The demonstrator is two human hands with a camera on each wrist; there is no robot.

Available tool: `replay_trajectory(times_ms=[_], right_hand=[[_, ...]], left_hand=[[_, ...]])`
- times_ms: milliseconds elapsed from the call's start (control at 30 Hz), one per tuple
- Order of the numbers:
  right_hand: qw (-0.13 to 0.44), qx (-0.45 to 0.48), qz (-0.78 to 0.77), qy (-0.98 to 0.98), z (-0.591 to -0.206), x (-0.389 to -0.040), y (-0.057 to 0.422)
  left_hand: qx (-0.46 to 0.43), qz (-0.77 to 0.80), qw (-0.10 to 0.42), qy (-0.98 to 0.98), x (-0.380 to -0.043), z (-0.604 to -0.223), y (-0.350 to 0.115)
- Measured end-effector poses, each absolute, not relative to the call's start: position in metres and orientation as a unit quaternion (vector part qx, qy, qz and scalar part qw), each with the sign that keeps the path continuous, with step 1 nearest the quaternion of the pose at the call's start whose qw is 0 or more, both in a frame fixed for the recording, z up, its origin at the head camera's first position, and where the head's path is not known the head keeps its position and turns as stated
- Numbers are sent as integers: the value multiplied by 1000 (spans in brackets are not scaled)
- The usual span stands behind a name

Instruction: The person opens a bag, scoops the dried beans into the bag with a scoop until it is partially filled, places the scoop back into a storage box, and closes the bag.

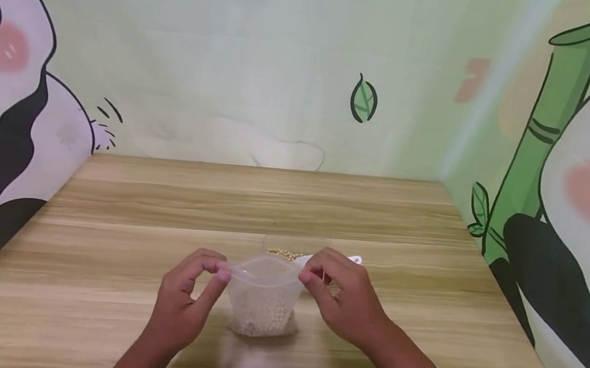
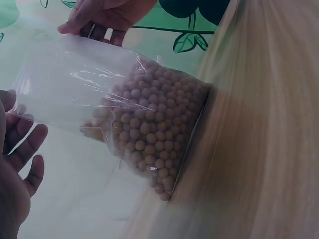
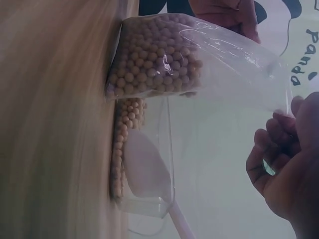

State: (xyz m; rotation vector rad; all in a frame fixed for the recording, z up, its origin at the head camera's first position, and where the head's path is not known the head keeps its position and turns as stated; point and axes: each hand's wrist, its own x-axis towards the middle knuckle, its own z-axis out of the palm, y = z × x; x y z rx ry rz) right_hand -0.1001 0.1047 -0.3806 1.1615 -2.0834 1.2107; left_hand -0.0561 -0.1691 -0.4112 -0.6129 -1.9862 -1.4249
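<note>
A clear plastic zip bag (image 1: 261, 308), partly filled with round tan beans (image 2: 154, 119), stands upright on the table. Its mouth gapes slightly. My left hand (image 1: 185, 302) pinches the left top corner between thumb and fingers. At the right top corner, my right hand (image 1: 344, 299) pinches the rim. Behind the bag sits a clear container (image 3: 168, 149) with more loose beans (image 3: 130, 114) in it. A white spoon (image 3: 144, 164) rests in that container, its handle sticking out over the rim; in the head view the right hand partly covers it.
The wood-grain table (image 1: 190, 196) runs back to a pale green wall (image 1: 295, 87) printed with leaves. Panda-patterned side walls (image 1: 583, 241) border it left and right.
</note>
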Motion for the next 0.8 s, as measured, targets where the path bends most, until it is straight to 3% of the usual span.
replay_trajectory(times_ms=[167, 800], right_hand=[[187, 416, 472, -754, -381, -99, 102], [228, 404, 432, -773, -386, -97, 100]], left_hand=[[-239, -562, 292, -736, -57, -409, -167], [-227, -504, 347, -757, -58, -408, -170]])
